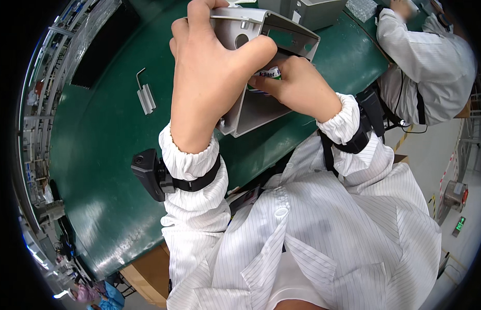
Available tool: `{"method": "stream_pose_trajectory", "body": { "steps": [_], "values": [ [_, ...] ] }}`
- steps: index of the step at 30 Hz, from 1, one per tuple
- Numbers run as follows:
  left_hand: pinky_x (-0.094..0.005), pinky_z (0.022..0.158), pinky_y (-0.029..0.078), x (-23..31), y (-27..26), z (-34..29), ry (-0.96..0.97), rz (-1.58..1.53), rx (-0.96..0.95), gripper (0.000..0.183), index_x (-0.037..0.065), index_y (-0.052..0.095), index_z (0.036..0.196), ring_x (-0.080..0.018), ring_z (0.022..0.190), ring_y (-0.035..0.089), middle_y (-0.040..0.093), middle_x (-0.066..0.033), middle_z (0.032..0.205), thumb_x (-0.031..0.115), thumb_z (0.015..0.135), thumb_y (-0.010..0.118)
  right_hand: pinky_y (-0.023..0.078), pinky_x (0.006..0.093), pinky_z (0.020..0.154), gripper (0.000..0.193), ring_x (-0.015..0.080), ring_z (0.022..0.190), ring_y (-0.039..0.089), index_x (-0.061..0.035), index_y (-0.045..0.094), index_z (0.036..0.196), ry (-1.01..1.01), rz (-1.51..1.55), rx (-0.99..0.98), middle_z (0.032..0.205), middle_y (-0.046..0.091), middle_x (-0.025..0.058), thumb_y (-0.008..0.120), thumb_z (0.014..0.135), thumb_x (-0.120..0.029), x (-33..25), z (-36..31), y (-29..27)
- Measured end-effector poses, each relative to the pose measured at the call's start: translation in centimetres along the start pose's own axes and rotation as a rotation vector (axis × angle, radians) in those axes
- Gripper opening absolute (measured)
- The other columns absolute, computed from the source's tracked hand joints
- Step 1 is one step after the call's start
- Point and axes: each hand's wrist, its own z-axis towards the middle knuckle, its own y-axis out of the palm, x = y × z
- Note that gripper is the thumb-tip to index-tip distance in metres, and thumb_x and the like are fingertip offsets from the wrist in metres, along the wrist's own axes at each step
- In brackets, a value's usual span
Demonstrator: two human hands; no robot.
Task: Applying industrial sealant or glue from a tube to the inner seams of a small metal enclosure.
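Note:
A grey metal housing (261,116) with open sides and round holes stands tilted on the green table in front of me. My left hand (204,72) grips its upper left edge, the fingers curled over the top and the thumb stretched across the near opening. My right hand (305,88) reaches into the housing from the right. Its thumb and fingers close on a small item with a white and green printed label (273,73); most of that item is hidden by the hands and the housing wall.
On the green table (116,191), left of my hands, lie a small grooved metal block (146,99) and a bent hex key (139,77). Another grey metal housing (318,13) stands behind mine. Clear plastic wrap (362,8) lies farther right, beside a co-worker in a white sleeve (406,41).

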Motion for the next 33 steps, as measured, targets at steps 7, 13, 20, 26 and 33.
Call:
{"method": "stream_pose_trajectory", "body": {
  "steps": [7, 13, 20, 26, 33],
  "values": [
    [-0.0341, 0.081, 0.041, 0.5, 0.7, -0.3, 0.005, -0.028, -0.014, 0.060, 0.003, 0.046, 0.116, -0.0248, 0.091, 0.049, 0.046, -0.0166, 0.110, 0.032, 0.066, 0.061, 0.049, 0.0378, 0.062, 0.033, 0.0350, 0.063, 0.061, -0.0017, 0.068, 0.084, 0.080, 0.017, 0.019, 0.067, 0.062, 0.0204, 0.064, 0.074, -0.033, -0.4, -0.5, -0.4],
    [-0.0321, 0.080, 0.041, 0.7, 0.7, -0.4, 0.040, -0.006, -0.012, 0.058, 0.001, 0.048, 0.114, -0.0233, 0.091, 0.048, 0.046, -0.0165, 0.109, 0.032, 0.067, 0.062, 0.049, 0.0368, 0.063, 0.031, 0.0336, 0.064, 0.061, -0.0063, 0.070, 0.086, 0.132, 0.003, 0.009, 0.070, 0.063, 0.0187, 0.064, 0.074, -0.034, -1.1, -0.7, -0.7],
    [-0.0317, 0.078, 0.041, 0.3, 0.8, -0.3, 0.076, -0.021, -0.008, 0.058, 0.000, 0.048, 0.114, -0.0232, 0.088, 0.049, 0.047, -0.0164, 0.106, 0.032, 0.067, 0.063, 0.050, 0.0361, 0.064, 0.032, 0.0328, 0.066, 0.062, -0.0072, 0.070, 0.086, 0.134, 0.002, 0.026, 0.071, 0.063, 0.0185, 0.064, 0.074, -0.036, -0.7, -0.8, -0.4],
    [-0.0327, 0.079, 0.041, 0.2, 0.8, -0.4, 0.094, -0.034, -0.025, 0.060, 0.001, 0.048, 0.114, -0.0240, 0.089, 0.049, 0.047, -0.0169, 0.106, 0.034, 0.066, 0.063, 0.050, 0.0347, 0.063, 0.036, 0.0302, 0.064, 0.062, -0.0020, 0.069, 0.082, 0.200, 0.027, -0.001, 0.067, 0.063, 0.0167, 0.064, 0.074, -0.036, -0.5, -0.8, -0.2],
    [-0.0365, 0.083, 0.039, 2.6, 1.5, -1.5, 0.145, 0.067, 0.100, 0.058, -0.002, 0.050, 0.108, -0.0338, 0.089, 0.048, 0.049, -0.0231, 0.096, 0.029, 0.060, 0.059, 0.050, 0.0350, 0.063, 0.039, 0.0315, 0.063, 0.062, 0.0009, 0.067, 0.077, 0.129, 0.021, 0.060, 0.065, 0.062, 0.0170, 0.065, 0.074, -0.038, 0.3, -0.9, 0.3]
  ]
}}
